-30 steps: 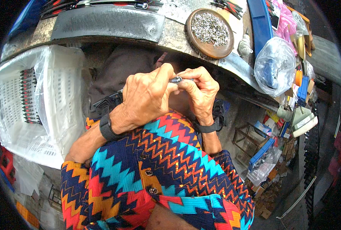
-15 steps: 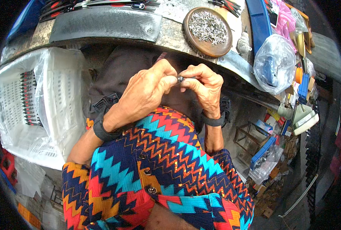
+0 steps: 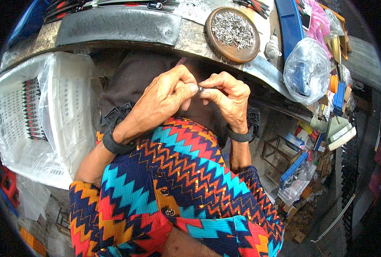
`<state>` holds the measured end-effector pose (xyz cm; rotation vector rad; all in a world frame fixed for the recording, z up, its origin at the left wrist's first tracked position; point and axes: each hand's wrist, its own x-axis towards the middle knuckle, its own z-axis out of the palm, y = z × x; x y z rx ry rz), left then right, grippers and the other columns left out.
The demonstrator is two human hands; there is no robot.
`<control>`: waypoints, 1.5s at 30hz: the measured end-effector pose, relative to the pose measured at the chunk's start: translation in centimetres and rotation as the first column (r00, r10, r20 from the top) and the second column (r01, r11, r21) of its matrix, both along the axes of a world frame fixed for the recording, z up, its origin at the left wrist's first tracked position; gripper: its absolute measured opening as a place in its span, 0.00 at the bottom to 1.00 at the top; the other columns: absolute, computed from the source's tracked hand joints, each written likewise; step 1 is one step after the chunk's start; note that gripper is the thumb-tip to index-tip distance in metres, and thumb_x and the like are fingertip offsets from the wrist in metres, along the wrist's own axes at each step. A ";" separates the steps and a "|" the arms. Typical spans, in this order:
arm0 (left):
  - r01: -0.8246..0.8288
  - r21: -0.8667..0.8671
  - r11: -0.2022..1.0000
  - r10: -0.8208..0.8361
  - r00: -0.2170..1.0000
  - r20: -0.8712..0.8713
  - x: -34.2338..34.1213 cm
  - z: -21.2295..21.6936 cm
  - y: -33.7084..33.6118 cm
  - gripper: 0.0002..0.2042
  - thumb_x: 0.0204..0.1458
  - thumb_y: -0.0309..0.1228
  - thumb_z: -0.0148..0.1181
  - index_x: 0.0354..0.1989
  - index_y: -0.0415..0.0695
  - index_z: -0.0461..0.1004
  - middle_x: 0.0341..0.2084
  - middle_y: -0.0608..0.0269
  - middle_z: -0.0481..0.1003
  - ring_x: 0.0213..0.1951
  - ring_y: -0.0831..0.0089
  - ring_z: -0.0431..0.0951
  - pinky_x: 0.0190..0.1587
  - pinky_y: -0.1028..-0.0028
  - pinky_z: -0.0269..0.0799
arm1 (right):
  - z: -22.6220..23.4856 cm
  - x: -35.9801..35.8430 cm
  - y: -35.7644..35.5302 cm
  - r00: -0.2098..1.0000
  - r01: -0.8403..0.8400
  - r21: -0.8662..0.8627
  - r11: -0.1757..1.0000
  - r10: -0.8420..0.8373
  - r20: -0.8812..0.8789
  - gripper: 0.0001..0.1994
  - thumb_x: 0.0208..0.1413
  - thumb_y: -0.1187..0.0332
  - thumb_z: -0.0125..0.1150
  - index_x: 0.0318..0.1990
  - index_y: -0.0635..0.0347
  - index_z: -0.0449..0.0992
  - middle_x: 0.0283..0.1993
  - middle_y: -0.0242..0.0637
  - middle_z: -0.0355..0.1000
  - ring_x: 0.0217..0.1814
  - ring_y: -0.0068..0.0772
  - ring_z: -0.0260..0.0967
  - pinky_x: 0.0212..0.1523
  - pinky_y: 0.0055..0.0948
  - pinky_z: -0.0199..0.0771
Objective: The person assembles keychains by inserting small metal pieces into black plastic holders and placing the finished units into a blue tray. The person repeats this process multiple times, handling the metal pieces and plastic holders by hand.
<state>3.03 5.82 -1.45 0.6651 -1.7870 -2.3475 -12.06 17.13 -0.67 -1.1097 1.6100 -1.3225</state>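
My left hand [image 3: 162, 100] and my right hand [image 3: 225, 98] meet in front of my chest, just below the edge of a grey metal workbench [image 3: 113, 25]. Both pinch one small dark metal part [image 3: 200, 89] between thumbs and fingertips. A thin pale rod [image 3: 180, 62] sticks up behind my left fingers. Each wrist has a dark band. A round brown dish [image 3: 242, 51] full of several small silver pins rests on the bench right above my hands.
A white plastic crate [image 3: 15, 124] lined with a clear bag stands at my left, with a row of dark pieces inside. A clear bag [image 3: 306, 68] holding blue items and assorted clutter crowd the right. Tools lie along the bench's far edge.
Both hands have stayed together on the small part, shifting slightly up and right; the fingers have turned a little around it.
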 end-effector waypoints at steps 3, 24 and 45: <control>0.003 0.030 1.000 -0.003 1.000 0.015 0.0 0.0 0.0 0.08 0.58 0.33 0.48 0.34 0.41 0.66 0.21 0.72 0.64 0.23 0.86 0.62 0.25 0.84 0.58 | 0.4 0.1 -0.1 0.998 -0.013 0.008 1.000 0.013 -0.058 0.03 0.47 0.77 0.63 0.29 0.65 0.75 0.24 0.32 0.73 0.20 0.17 0.67 0.21 0.17 0.68; 0.014 0.158 0.987 -0.016 1.000 0.010 -0.1 0.0 0.2 0.09 0.57 0.36 0.49 0.31 0.44 0.66 0.16 0.74 0.62 0.19 0.87 0.58 0.21 0.84 0.50 | 1.0 0.3 0.0 1.000 -0.004 0.038 0.999 0.003 0.012 0.02 0.47 0.77 0.62 0.27 0.64 0.75 0.22 0.30 0.72 0.21 0.15 0.66 0.21 0.16 0.66; -0.119 -0.046 0.992 0.119 0.993 -0.008 -0.3 0.8 -0.2 0.05 0.57 0.27 0.45 0.34 0.39 0.66 0.18 0.69 0.66 0.23 0.82 0.64 0.27 0.79 0.61 | 1.6 -4.7 -1.5 0.358 0.183 -0.241 0.953 -0.293 -0.886 0.14 0.45 0.67 0.65 0.38 0.62 0.74 0.38 0.44 0.66 0.39 0.44 0.60 0.42 0.38 0.60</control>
